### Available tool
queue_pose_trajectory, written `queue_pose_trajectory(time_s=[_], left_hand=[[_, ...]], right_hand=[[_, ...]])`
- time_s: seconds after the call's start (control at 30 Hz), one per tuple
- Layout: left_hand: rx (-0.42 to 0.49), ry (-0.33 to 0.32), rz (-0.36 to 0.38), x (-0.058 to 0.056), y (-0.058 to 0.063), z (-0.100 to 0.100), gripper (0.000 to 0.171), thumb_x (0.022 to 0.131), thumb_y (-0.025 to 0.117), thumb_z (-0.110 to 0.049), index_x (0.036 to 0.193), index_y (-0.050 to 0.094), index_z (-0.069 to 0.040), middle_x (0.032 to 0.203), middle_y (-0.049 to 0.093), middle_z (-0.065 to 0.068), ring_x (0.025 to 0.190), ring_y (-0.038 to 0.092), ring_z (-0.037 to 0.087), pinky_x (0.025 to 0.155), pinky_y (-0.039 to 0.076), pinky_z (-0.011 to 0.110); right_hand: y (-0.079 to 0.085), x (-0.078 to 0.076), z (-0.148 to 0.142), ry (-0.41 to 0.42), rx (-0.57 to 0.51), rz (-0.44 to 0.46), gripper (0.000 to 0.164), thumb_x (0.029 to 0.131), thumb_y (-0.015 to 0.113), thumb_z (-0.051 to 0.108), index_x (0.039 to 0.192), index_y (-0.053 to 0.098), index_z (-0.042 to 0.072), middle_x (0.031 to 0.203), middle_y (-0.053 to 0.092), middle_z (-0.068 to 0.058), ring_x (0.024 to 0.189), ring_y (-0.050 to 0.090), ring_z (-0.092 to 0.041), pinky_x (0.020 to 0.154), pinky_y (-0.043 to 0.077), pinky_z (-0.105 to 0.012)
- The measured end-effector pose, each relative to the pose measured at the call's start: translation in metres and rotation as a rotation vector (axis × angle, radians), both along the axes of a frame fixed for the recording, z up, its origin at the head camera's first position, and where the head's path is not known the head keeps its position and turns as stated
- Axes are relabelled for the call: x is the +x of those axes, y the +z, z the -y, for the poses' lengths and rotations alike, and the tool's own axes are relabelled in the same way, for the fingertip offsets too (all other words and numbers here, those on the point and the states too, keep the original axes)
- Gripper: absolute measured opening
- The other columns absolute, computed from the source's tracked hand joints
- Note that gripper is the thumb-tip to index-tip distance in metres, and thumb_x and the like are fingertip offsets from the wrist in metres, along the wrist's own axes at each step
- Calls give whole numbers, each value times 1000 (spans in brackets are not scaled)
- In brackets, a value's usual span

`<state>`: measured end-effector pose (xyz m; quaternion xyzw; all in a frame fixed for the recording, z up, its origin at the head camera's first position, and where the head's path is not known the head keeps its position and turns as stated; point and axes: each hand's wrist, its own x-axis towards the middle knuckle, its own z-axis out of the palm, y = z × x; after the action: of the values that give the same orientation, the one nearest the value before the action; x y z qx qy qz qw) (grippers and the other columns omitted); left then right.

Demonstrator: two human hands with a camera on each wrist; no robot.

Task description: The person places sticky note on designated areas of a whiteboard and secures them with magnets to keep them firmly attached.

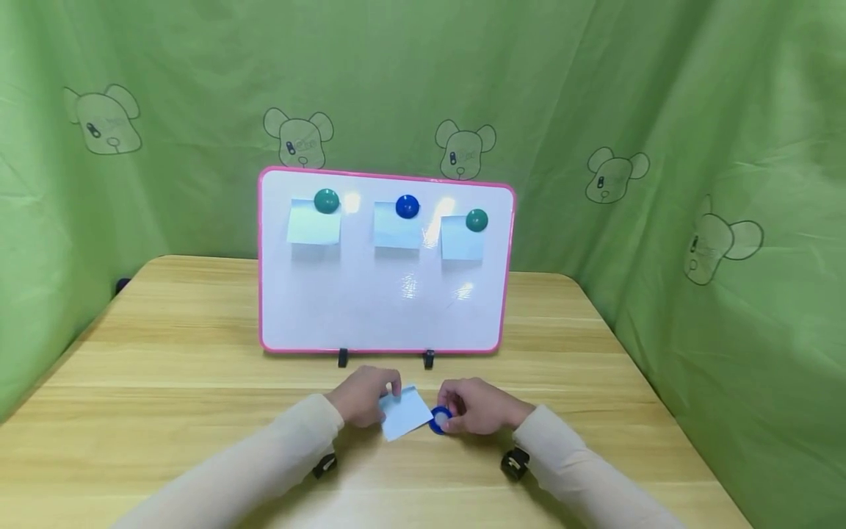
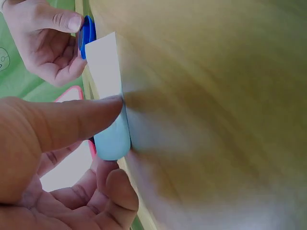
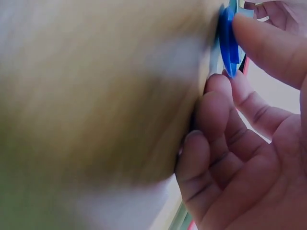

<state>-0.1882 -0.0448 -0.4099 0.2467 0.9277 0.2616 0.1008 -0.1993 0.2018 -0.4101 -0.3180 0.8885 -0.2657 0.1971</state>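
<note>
A light blue sticky note [image 1: 406,417] is pinched between the thumb and fingers of my left hand [image 1: 360,397], low over the wooden table. Seen from the left wrist, the note [image 2: 106,72] curves at the end near the fingers. My right hand [image 1: 482,408] pinches a round blue magnet [image 1: 436,420] by its rim, its pale back showing in the head view. From the right wrist the magnet [image 3: 229,43] appears edge-on between thumb and finger. It sits right beside the note's right corner; whether they touch I cannot tell.
Behind the hands a pink-framed whiteboard [image 1: 383,308] stands on black feet [image 1: 342,358]. It bears three light blue notes under a green magnet [image 1: 327,200], a blue magnet [image 1: 407,206] and another green magnet [image 1: 476,220]. Green curtain [image 1: 218,88] surrounds the wooden table [image 1: 165,353].
</note>
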Motion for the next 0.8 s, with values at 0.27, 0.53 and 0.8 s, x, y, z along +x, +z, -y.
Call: queue_pose_trajectory(time_s=[0.27, 0.53, 0.8], left_hand=[[-9, -18, -29, -3, -1, 4, 42, 66, 53, 21, 86, 73, -10, 96, 68, 7, 92, 61, 24, 88, 52, 40], [69, 42, -56, -9, -1, 11, 44, 69, 49, 22, 91, 72, -8, 102, 69, 10, 102, 62, 30, 91, 51, 44], [176, 29, -117, -13, 2, 19, 33, 74, 51, 17, 91, 69, -6, 103, 66, 12, 101, 59, 28, 91, 50, 43]], right_hand=[[0, -1, -1, -36, 17, -44, 17, 89, 70, 13, 90, 53, 13, 78, 54, 5, 72, 49, -13, 64, 44, -27], [0, -3, -3, -53, -39, -21, 14, 93, 61, 8, 101, 51, 12, 72, 56, 3, 61, 50, -12, 58, 45, -27], [0, -6, -4, -23, -26, -62, 4, 93, 65, 15, 95, 61, 14, 74, 55, 5, 61, 51, -9, 59, 47, -27]])
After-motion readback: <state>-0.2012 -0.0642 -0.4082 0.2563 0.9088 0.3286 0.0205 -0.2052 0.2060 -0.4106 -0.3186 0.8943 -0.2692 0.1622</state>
